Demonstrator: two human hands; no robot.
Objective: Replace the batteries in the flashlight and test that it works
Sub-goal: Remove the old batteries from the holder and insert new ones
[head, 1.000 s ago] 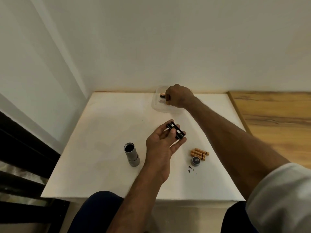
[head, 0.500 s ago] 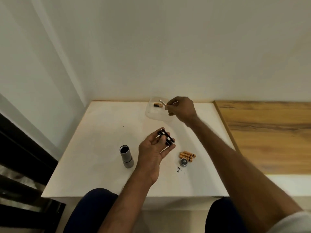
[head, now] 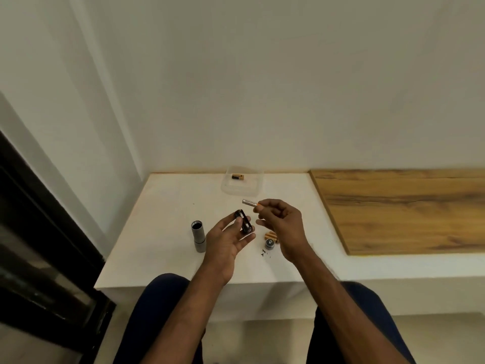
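Observation:
My left hand holds a black battery holder over the white table, palm up. Just right of it, my right hand pinches a silver battery by one end, its free end pointing left above the holder. The grey flashlight body stands upright with its open end up, left of my left hand. Its grey tail cap lies on the table between my hands, beside a few gold batteries partly hidden by my right hand.
A clear plastic tray at the table's back edge holds one gold-and-black battery. A wooden surface adjoins the table on the right. Small dark bits lie near the cap. My knees show below the table's front edge.
My right hand took a silver battery from the tray and brought it back toward the holder in my left hand. The camera tilted, so the table sits lower in view.

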